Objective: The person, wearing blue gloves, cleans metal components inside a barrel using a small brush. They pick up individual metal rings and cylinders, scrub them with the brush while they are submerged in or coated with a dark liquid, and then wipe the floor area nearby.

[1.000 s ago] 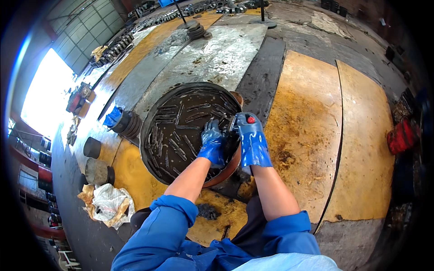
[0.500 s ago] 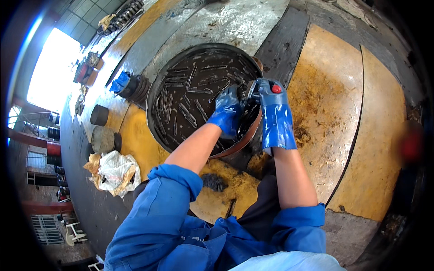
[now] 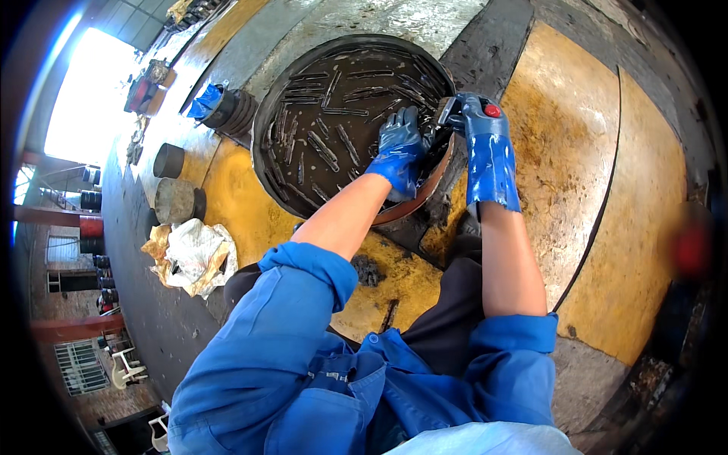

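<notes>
1. The floor [image 3: 576,189] is made of large yellow-stained and grey metal plates. It serves as the work surface, so everything sits low and the person bends over it, with forearms reaching forward from rolled-up blue sleeves.
2. The round black pan [image 3: 265,129] rests on the floor straight ahead of the person. It holds dark oily liquid with many slim metal rods [image 3: 326,152] lying scattered flat in it. The raised rim keeps both liquid and rods contained.
3. A crumpled rag or sheet [image 3: 193,254] lies to the person's left, well apart from the pan but within reach, perhaps for wiping.
4. Dark cylindrical parts [image 3: 168,159] stand on the floor beyond the rag, to the left of the pan. A stack of dark rings topped with something blue [image 3: 220,106] sits just beside the pan's left rim.
5. The left hand [image 3: 398,148], in a wet blue glove, reaches into the pan near its right edge. Its fingers curl down around something dark, probably a rod, though what it grips is too dark to make out.
6. The right hand [image 3: 485,144], also gloved, hovers over the pan's right rim. It is closed around a small dark tool with a red button [image 3: 459,110], which sits close against the left hand.
</notes>
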A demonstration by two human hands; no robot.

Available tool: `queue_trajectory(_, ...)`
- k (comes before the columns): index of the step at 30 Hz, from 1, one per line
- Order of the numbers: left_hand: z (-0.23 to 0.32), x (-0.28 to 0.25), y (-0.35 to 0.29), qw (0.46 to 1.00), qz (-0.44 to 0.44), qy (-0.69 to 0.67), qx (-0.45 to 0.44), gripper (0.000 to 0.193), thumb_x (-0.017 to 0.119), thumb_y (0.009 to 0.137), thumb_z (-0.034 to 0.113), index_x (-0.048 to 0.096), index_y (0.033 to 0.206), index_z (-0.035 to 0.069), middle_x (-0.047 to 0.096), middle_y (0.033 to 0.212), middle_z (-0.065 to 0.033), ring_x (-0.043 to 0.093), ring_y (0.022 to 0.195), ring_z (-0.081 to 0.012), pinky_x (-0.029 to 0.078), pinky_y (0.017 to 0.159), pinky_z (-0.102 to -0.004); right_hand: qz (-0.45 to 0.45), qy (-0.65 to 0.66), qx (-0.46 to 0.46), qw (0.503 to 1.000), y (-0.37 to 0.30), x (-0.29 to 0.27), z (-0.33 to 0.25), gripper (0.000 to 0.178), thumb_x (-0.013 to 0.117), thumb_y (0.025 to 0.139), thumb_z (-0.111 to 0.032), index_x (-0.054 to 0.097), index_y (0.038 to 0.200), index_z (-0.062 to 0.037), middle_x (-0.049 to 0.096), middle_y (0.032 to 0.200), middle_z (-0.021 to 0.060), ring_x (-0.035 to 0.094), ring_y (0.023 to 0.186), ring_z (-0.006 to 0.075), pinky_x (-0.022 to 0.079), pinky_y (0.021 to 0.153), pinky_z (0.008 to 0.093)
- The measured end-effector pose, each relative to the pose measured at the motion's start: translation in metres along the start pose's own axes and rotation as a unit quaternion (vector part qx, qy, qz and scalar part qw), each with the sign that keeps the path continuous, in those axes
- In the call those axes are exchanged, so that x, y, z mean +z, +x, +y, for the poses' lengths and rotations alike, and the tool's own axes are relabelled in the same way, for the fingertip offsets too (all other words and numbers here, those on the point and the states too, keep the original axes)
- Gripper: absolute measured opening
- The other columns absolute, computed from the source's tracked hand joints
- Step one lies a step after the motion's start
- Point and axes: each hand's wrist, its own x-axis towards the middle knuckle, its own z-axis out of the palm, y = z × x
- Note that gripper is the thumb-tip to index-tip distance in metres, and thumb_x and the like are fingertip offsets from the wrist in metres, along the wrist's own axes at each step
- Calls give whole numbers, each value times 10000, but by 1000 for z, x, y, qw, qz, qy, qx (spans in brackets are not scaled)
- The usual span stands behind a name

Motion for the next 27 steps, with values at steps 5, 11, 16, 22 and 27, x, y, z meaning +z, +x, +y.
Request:
queue_trajectory(5, 26, -26, 7, 995, -93, -39, 3, 839, 615, 909, 627, 497, 1458, 3, 535, 1459, -278, 536, 1325, -443, 423, 1127, -491, 9, 20, -19, 1000, -39, -22, -4, 297, 626, 1023, -347, 687, 1081, -62, 636, 937, 11, 535, 869, 119, 473, 773, 314)
queue_trajectory(11, -29, -13, 30, 995, -71, -44, 62, 572, 610, 947, 424, 570, 1414, 95, 654, 1322, -234, 627, 1203, -429, 494, 1035, -491, -32, 77, -60, 995, -67, -2, -36, 298, 652, 1024, -340, 685, 1186, -92, 652, 1086, -7, 541, 966, 115, 437, 898, 277)
queue_trajectory(16, -22, -7, 33, 990, -17, -105, -89, 463, 584, 978, 345, 617, 1352, 74, 666, 1278, -262, 629, 1198, -418, 483, 1049, -504, 21, -32, -47, 998, -59, -5, -50, 319, 587, 1022, -351, 651, 992, -40, 600, 822, 24, 505, 768, 143, 464, 705, 345)
queue_trajectory(22, -5, 7, 0, 998, 11, -53, -35, 479, 589, 955, 275, 574, 1370, 37, 643, 1317, -237, 622, 1207, -423, 481, 1057, -491, -52, 1, -29, 998, -60, -11, -48, 365, 636, 1014, -421, 680, 1151, -85, 646, 1060, 8, 511, 965, 134, 436, 892, 306)
queue_trajectory(27, -8, -6, 19, 999, 9, -38, 5, 453, 614, 965, 283, 598, 1362, 66, 660, 1307, -223, 632, 1191, -414, 488, 1040, -486, -31, -5, -36, 999, -64, -7, -50, 343, 627, 1020, -397, 698, 1126, -79, 655, 1017, -10, 521, 927, 113, 440, 875, 294)
